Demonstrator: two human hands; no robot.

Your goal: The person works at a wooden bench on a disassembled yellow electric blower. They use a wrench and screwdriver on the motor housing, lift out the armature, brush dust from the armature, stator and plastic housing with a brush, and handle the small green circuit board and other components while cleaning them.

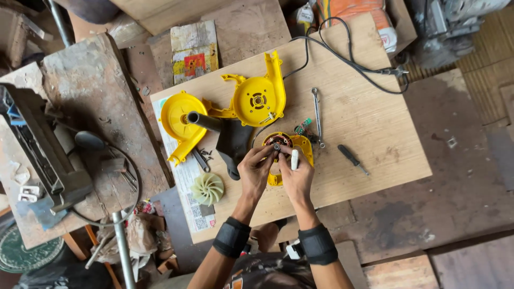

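Both of my hands meet over a small yellow motor housing on the wooden board. My left hand pinches the metal centre of the motor with its fingertips. Held in my right hand is a small white tool, which stands upright against the housing. A yellow blower casing half lies just beyond it, and a second yellow half with a black nozzle lies to the left. Black wrist bands are on both forearms.
A pale green fan wheel sits on a printed paper sheet at the board's left front. A spanner and a black-handled screwdriver lie to the right of the housing. A black cable loops across the far end. A cluttered bench with a vise stands left.
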